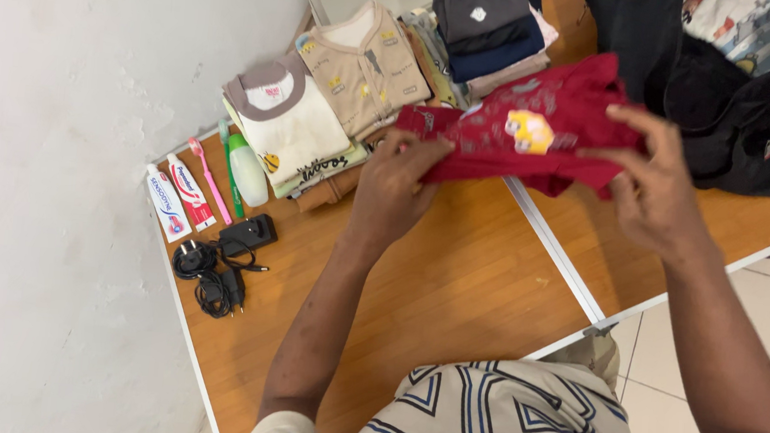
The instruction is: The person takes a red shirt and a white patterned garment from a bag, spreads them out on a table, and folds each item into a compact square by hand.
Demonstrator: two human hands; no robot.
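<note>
The wooden, white-edged counter (452,297) filled most of the view, its far end cut off by the top of the frame. A black fabric bag (765,120) slumped at the upper right, its mouth and contents partly out of frame and hard to read. Over the middle of the counter, the small red cloth garment with a yellow printed patch (527,131) was held up off the wood, near the bag; its lower folds were bunched, so its exact cut could not be made out. The left hand (397,185) pinched its near left edge, fingers closed on the cloth, and the right hand (652,189) gripped its right side, thumb on top and fingertips hidden behind the fabric. Behind it, folded clothes lay in stacks: a cream top with a grey collar (286,124), a beige printed top (361,66), and a pile of dark folded pieces (485,26), the lowest items mostly covered. Nearer the wall lay a pale green bottle (248,169), a pink toothbrush (209,178), two white toothpaste tubes (178,198) and a tangle of black chargers and cables (223,267).
</note>
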